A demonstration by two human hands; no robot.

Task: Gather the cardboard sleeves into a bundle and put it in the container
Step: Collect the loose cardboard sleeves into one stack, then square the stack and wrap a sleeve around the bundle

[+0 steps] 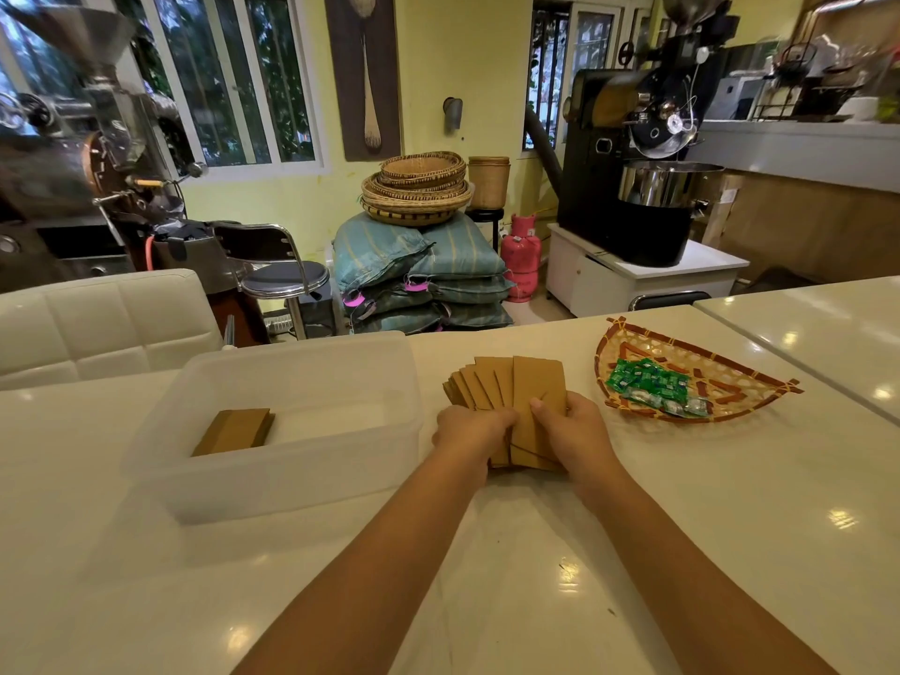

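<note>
Several flat brown cardboard sleeves [511,384] are fanned out on the white table, their far ends spread to the left. My left hand [470,426] grips the fan's near left side. My right hand [574,426] holds its right side, thumb lying on the top sleeve. To the left stands a translucent plastic container [292,489], and a small stack of sleeves [236,431] lies flat inside it at its left end.
A woven bamboo tray [633,341] with green wrapped candies [647,382] sits right of the sleeves. A white padded chair back [107,319] is beyond the table's far left edge. A second tabletop [818,324] adjoins at the right.
</note>
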